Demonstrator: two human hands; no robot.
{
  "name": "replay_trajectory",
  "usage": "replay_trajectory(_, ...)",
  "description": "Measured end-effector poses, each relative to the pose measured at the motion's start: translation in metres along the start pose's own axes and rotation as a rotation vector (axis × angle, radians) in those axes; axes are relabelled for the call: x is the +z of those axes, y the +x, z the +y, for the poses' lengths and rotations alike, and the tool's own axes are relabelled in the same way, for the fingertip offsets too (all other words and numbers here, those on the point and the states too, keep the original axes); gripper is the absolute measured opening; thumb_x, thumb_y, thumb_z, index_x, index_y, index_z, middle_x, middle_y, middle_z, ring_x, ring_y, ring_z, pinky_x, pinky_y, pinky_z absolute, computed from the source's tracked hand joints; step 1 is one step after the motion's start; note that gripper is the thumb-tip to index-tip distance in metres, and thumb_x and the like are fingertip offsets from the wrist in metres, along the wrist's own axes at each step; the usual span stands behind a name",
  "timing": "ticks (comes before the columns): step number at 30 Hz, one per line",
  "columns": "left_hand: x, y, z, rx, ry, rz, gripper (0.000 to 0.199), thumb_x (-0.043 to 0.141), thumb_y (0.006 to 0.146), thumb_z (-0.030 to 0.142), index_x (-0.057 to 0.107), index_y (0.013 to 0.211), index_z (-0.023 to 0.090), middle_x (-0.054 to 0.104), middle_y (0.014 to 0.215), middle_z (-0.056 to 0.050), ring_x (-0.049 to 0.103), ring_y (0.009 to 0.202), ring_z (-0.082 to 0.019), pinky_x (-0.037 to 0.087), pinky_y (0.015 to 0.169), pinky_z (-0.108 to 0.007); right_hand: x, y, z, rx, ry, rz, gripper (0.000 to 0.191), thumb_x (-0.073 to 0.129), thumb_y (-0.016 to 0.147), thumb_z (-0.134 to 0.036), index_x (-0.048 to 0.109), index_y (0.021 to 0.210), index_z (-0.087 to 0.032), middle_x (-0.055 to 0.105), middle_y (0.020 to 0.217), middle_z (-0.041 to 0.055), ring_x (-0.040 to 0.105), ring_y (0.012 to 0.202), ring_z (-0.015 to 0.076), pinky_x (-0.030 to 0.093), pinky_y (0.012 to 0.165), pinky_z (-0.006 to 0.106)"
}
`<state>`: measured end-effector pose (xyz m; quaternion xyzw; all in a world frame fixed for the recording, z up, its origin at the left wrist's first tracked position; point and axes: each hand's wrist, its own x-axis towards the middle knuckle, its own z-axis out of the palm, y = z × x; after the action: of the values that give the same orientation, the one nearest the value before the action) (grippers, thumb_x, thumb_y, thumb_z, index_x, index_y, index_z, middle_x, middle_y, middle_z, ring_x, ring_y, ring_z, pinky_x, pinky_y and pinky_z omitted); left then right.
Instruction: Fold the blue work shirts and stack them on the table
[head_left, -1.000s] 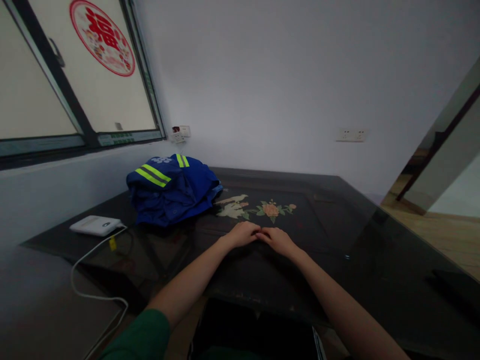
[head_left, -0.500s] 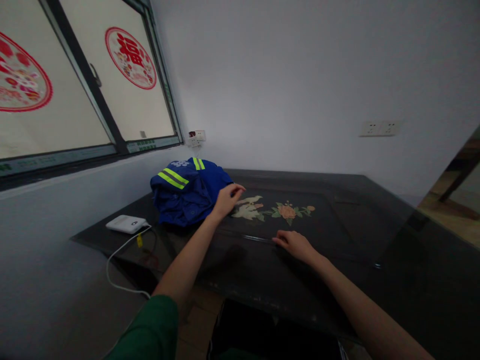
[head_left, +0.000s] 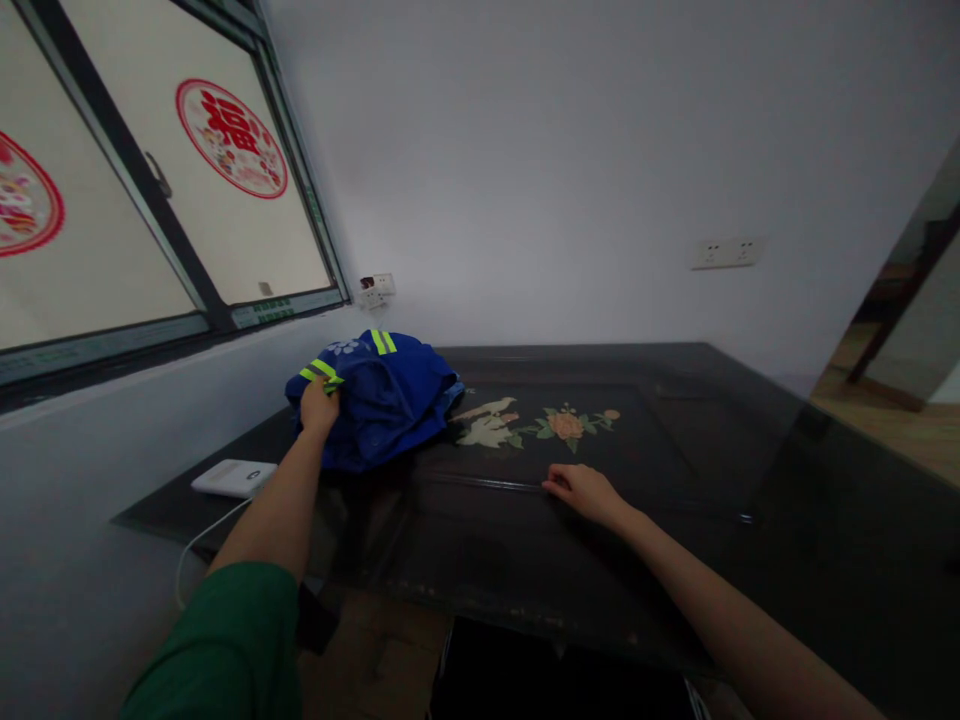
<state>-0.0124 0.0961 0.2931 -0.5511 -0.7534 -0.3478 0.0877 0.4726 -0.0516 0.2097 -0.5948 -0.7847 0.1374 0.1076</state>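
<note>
A crumpled blue work jacket (head_left: pixel 397 395) with yellow-green reflective stripes lies in a heap at the table's far left. My left hand (head_left: pixel 319 408) grips its left side, fingers closed on the cloth by a stripe. Farther right, my right hand (head_left: pixel 583 490) rests on the dark table (head_left: pixel 480 560) with its fingers curled in and nothing seen in them. Between the jacket and my right hand, the tabletop carries a painted flower and bird design (head_left: pixel 564 424).
Left of the jacket lies a white power bank (head_left: pixel 234 477) with a white cable (head_left: pixel 201 536) hanging off the table edge. Wall sockets (head_left: pixel 377 286) sit behind the jacket, and more sockets (head_left: pixel 727 252) at right. A window (head_left: pixel 225 220) borders the left side.
My left hand has moved left from the jacket's right side and taken hold of the cloth near the stripe. My right hand stays in place. The view has shifted slightly.
</note>
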Motion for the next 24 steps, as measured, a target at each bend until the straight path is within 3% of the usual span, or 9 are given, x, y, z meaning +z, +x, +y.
replay_trajectory(2, -0.002, 0.007, -0.003, -0.035, -0.066, 0.069, 0.036, 0.04, 0.09, 0.017, 0.053, 0.122, 0.008, 0.06, 0.121, -0.02, 0.055, 0.117, -0.031, 0.042, 0.1, -0.048, -0.001, 0.0, -0.001, 0.005, 0.002, 0.0, 0.022, 0.049, 0.093, -0.037, 0.064, 0.091, -0.021, 0.069, 0.086, 0.0038, 0.062, 0.08, 0.0179, 0.028, 0.058, 0.024)
replay_trajectory(5, -0.012, 0.014, 0.0, -0.063, -0.126, 0.153, 0.034, 0.034, 0.09, 0.014, 0.054, 0.118, 0.01, 0.063, 0.116, -0.016, 0.058, 0.111, -0.027, 0.045, 0.097, -0.042, -0.003, -0.002, -0.002, 0.0, 0.011, -0.002, 0.021, 0.05, 0.093, -0.036, 0.065, 0.092, -0.021, 0.069, 0.086, 0.004, 0.063, 0.08, 0.0186, 0.029, 0.059, 0.025)
replay_trajectory(9, -0.031, 0.019, 0.024, 0.011, -0.267, 0.276, 0.03, 0.035, 0.089, 0.016, 0.057, 0.109, 0.013, 0.064, 0.11, -0.013, 0.059, 0.106, -0.025, 0.046, 0.094, -0.037, -0.005, -0.004, -0.003, 0.001, 0.027, 0.002, 0.021, 0.05, 0.093, -0.036, 0.065, 0.091, -0.021, 0.069, 0.086, 0.0045, 0.062, 0.08, 0.019, 0.031, 0.06, 0.025)
replay_trajectory(13, -0.056, 0.015, 0.079, 0.262, -0.424, 0.312, 0.021, 0.043, 0.085, 0.02, 0.061, 0.095, 0.015, 0.067, 0.098, -0.007, 0.061, 0.097, -0.021, 0.046, 0.092, -0.031, -0.003, -0.003, -0.003, -0.009, 0.088, 0.024, 0.018, 0.052, 0.091, -0.032, 0.065, 0.09, -0.02, 0.066, 0.08, 0.0041, 0.061, 0.075, 0.018, 0.036, 0.063, 0.026)
replay_trajectory(17, -0.086, -0.008, 0.15, 0.557, -0.491, 0.315, 0.019, 0.05, 0.081, 0.017, 0.065, 0.091, 0.015, 0.07, 0.091, -0.004, 0.063, 0.09, -0.018, 0.047, 0.089, -0.028, -0.009, 0.0, -0.013, -0.083, 0.484, 0.204, 0.024, 0.051, 0.087, -0.024, 0.059, 0.109, -0.019, 0.06, 0.074, 0.0014, 0.057, 0.07, 0.0152, 0.044, 0.065, 0.026)
replay_trajectory(19, -0.105, -0.026, 0.185, 0.724, -0.493, 0.303, 0.017, 0.053, 0.08, 0.016, 0.066, 0.092, 0.015, 0.07, 0.093, -0.004, 0.064, 0.091, -0.017, 0.047, 0.09, -0.027, -0.017, -0.002, -0.027, -0.154, 0.685, 0.334, 0.041, 0.054, 0.084, -0.025, 0.05, 0.124, -0.02, 0.061, 0.087, 0.0041, 0.058, 0.08, 0.0166, 0.048, 0.065, 0.026)
replay_trajectory(21, -0.124, -0.047, 0.217, 0.847, -0.492, 0.303, 0.016, 0.054, 0.081, 0.015, 0.066, 0.092, 0.016, 0.07, 0.094, -0.004, 0.064, 0.092, -0.016, 0.047, 0.09, -0.027, -0.028, -0.007, -0.046, -0.231, 0.81, 0.407, 0.066, 0.063, 0.078, -0.03, 0.037, 0.138, -0.024, 0.057, 0.112, 0.0095, 0.057, 0.097, 0.0204, 0.052, 0.067, 0.028)
replay_trajectory(24, -0.153, -0.083, 0.258, 1.0, -0.485, 0.32, 0.016, 0.055, 0.082, 0.014, 0.066, 0.092, 0.017, 0.07, 0.094, -0.002, 0.063, 0.095, -0.015, 0.047, 0.093, -0.028, -0.045, -0.018, -0.076, -0.333, 0.843, 0.457, 0.107, 0.079, 0.065, -0.037, 0.014, 0.15, -0.032, 0.031, 0.146, 0.0123, 0.04, 0.128, 0.0288, 0.053, 0.085, 0.042)
